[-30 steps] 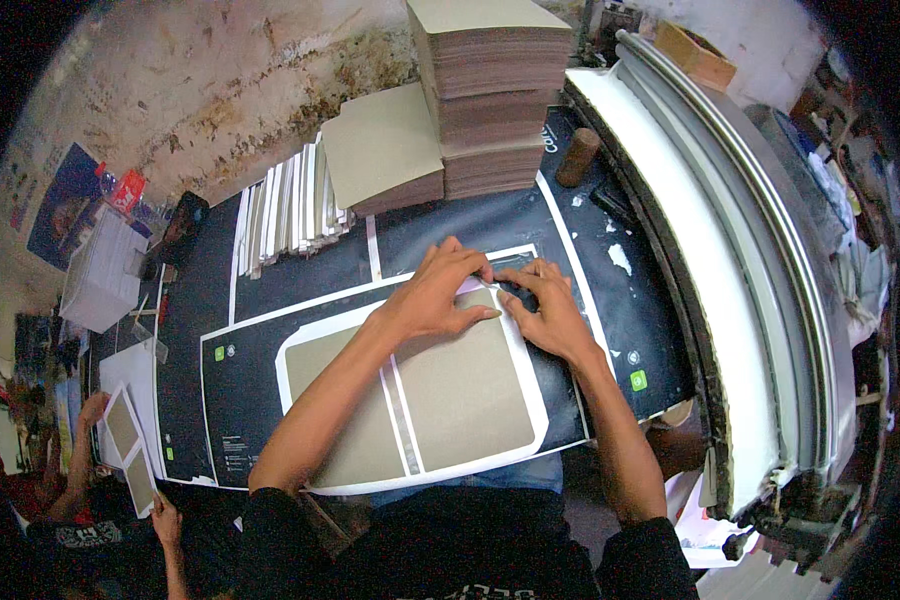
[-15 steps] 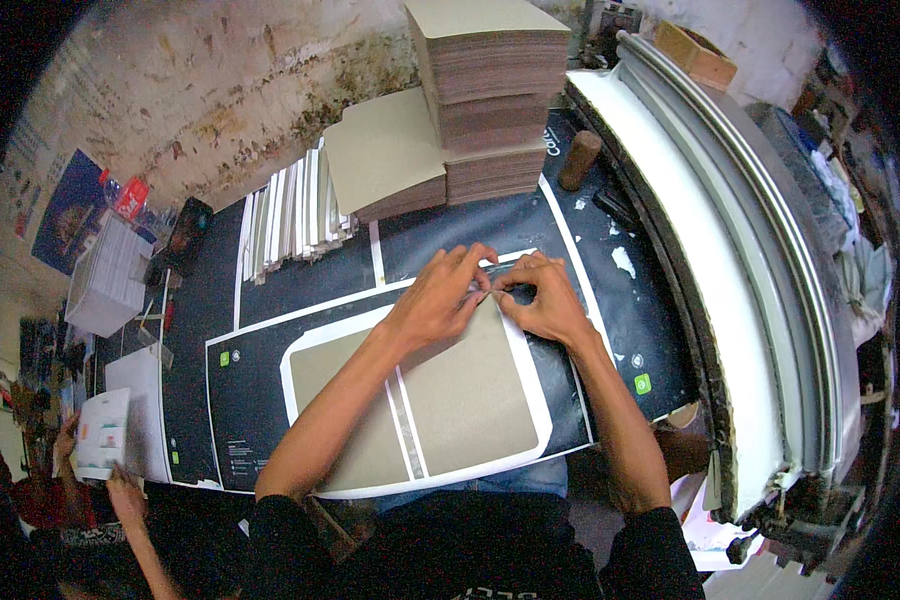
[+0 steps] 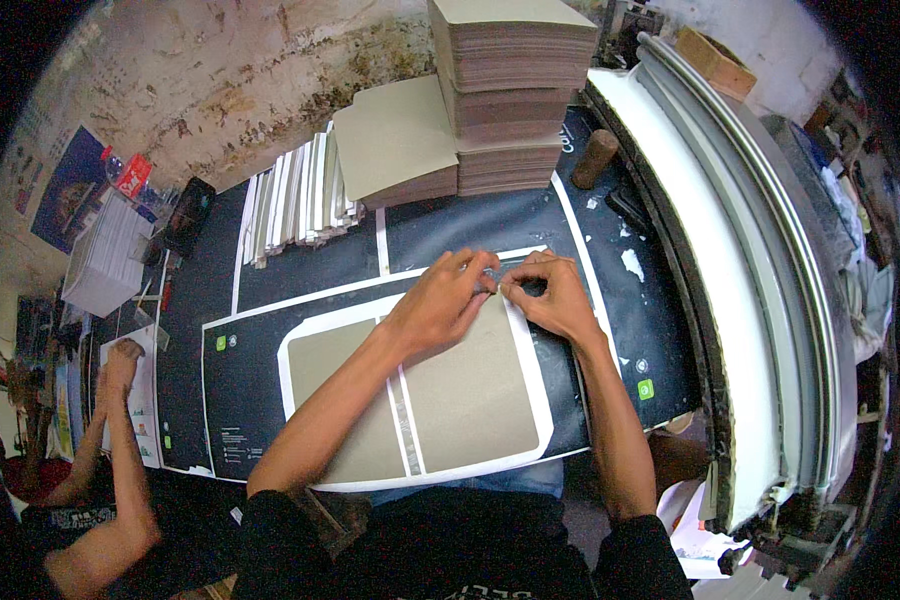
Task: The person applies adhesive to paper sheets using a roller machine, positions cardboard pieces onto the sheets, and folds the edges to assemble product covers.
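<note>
Fingers (image 3: 478,272) of both hands are pinching together at the far edge of the right grey board (image 3: 475,390), where the white margin of the printed cover sheet (image 3: 260,390) is being folded up over it. The left hand (image 3: 440,305) is lying palm-down on the board's far corner, its fingertips curled and pressed onto the fold; the right hand (image 3: 550,295) is meeting it from the right, thumb and forefinger nipping the same strip. A second grey board (image 3: 335,400) is lying just left of the first, a narrow spine gap between them, both sitting on the dark sheet nearest the person's body on the worktop (image 3: 630,330). Beyond the hands, a low pile of grey boards (image 3: 395,145) is resting beside a tall stack of boards (image 3: 510,90), with a row of white strips (image 3: 295,200) standing to the left. A wooden roller (image 3: 595,157) is lying right of the stack. At far left, another person's hand (image 3: 120,362) is pressing on a printed sheet.
</note>
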Demonstrator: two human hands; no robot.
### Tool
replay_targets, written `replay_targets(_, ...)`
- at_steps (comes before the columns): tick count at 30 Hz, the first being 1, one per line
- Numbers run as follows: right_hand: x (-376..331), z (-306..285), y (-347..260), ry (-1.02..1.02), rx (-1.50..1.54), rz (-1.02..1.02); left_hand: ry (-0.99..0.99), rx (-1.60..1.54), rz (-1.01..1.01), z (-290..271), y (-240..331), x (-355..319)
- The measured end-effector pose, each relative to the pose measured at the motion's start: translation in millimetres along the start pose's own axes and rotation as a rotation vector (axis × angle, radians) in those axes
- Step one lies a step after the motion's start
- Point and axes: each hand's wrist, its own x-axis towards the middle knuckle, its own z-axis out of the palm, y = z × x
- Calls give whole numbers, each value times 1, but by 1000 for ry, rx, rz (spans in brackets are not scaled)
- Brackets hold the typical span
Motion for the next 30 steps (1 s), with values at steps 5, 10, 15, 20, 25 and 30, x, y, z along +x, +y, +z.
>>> replay_targets(5,-3,-9,-1,24,253,172,-111,264,144,-6,11,-12)
replay_targets(10,-4,-6,-1,137,246,177,-217,265,88,-8,18,-23)
replay_targets(15,-8,-7,-1,62,75,29,-51,246,92,4,16,-40)
replay_targets(20,-11,-13,-2,-11,9,-19,186,81,-5,-2,26,-18)
replay_targets(25,-10,-11,-4,-1,49,-19,95,67,94,-1,7,12)
replay_targets(30,-11,-6,-7,35,58,-7,-86,84,11,-2,-1,18)
